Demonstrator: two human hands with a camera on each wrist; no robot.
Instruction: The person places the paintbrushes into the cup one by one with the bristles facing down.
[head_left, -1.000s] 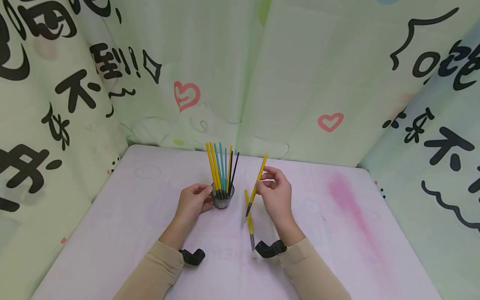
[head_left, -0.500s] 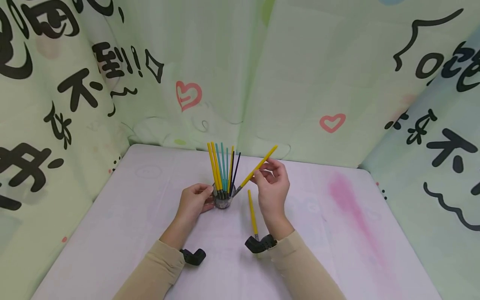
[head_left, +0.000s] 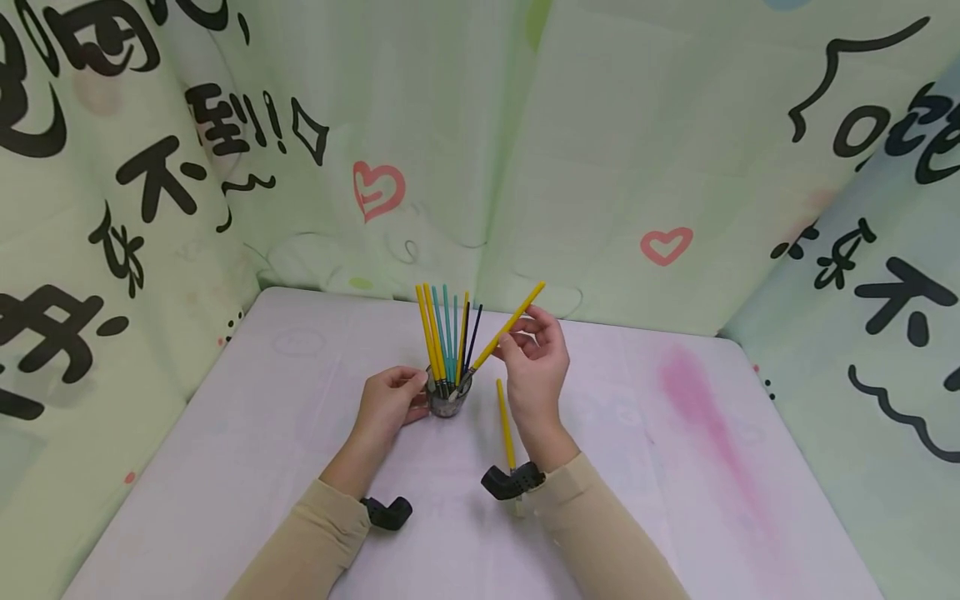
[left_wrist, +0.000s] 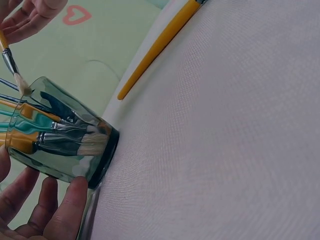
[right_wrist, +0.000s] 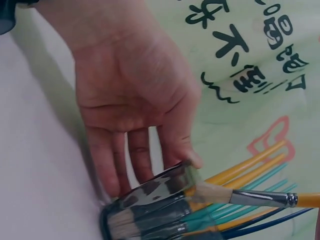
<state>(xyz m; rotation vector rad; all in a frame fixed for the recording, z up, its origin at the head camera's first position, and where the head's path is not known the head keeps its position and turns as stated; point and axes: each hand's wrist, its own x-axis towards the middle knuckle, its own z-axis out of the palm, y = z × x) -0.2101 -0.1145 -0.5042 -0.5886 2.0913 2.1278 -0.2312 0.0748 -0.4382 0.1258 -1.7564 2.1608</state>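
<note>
A smoky clear cup [head_left: 448, 407] stands on the table, holding several upright paintbrushes [head_left: 443, 333] with yellow, teal and dark handles, bristles down. My left hand [head_left: 392, 398] grips the cup from its left side; its fingers [left_wrist: 65, 210] lie against the wall in the left wrist view. With thumb and fingers, my right hand [head_left: 536, 354] pinches a yellow paintbrush [head_left: 510, 325], tilted to the upper right. That brush's bristles [right_wrist: 212, 192] are at the cup's mouth. Another yellow paintbrush [head_left: 506, 425] lies on the table below my right hand, partly hidden by the right wrist camera.
A pale pink cloth covers the table [head_left: 300, 467], with a darker pink streak at the right. Behind and beside it hangs a light green curtain [head_left: 570, 167] with black lettering and red hearts. Black wrist cameras [head_left: 388, 513] sit at both cuffs.
My right hand has moved left and away from me, tilting its paintbrush and bringing the bristles from above the loose brush to the cup's mouth. My left hand stays on the cup.
</note>
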